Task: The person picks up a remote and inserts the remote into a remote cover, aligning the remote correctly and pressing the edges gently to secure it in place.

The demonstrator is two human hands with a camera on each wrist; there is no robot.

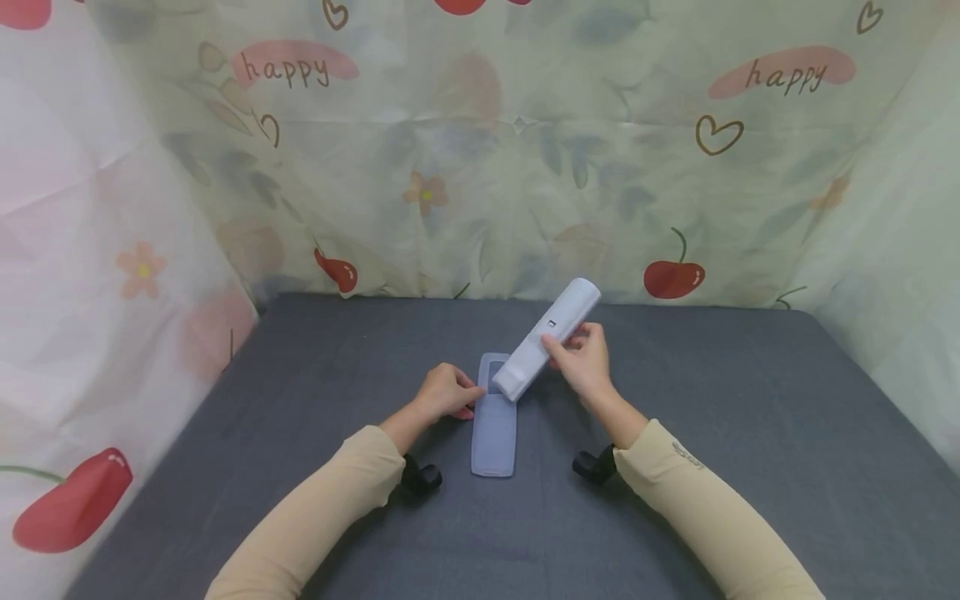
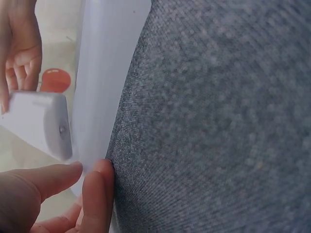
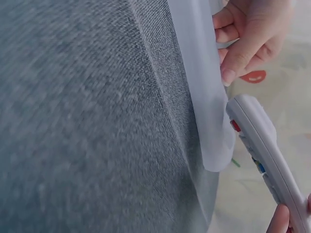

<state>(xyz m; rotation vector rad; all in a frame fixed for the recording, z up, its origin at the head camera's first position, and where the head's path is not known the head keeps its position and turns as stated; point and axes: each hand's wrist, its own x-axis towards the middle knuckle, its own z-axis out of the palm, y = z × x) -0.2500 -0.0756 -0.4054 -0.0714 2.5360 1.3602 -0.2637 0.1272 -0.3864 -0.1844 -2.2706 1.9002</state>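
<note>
A pale translucent remote cover (image 1: 495,429) lies flat on the grey table (image 1: 750,433). My left hand (image 1: 471,398) pinches the cover's left edge near its far end; the left wrist view shows thumb and finger meeting on that edge of the cover (image 2: 102,73). My right hand (image 1: 561,343) grips a white remote control (image 1: 551,333), tilted with its far end raised. The remote's lower end hovers just over the cover's far end. In the right wrist view the remote (image 3: 267,150) shows coloured buttons beside the cover (image 3: 204,97).
Printed cloth walls (image 1: 480,167) with cherries and "happy" lettering close in the table at the back and both sides. A black wrist camera mount (image 1: 420,477) sits on each sleeve. Grey cloth stretches out on both sides of the cover.
</note>
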